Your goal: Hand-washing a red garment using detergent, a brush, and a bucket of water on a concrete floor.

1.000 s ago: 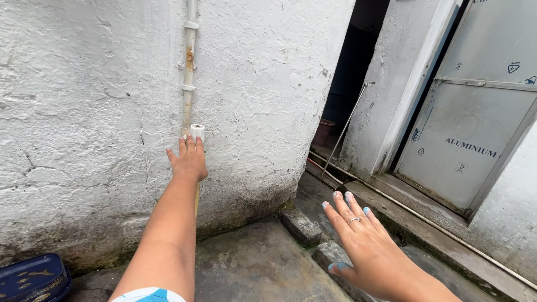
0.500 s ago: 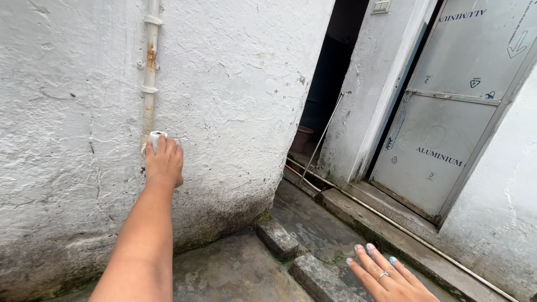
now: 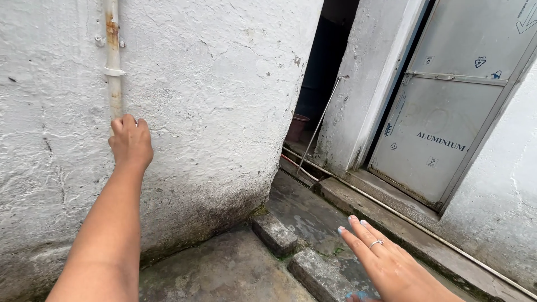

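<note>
One view only, worn on the head, looking forward and slightly down along both outstretched arms. It faces a rough white wall (image 3: 212, 100) close ahead on the left; a metal door (image 3: 447, 117) stands farther off at the right edge.

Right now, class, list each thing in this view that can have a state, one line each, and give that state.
Left hand: closed around the pipe's lower end.
Right hand: open, fingers spread, holding nothing.
Pipe: upright, clamped to the wall, rust-stained.
Metal door: shut.
Doorway: open, dark inside.
White wall: cracked, grimy at its base.
</note>
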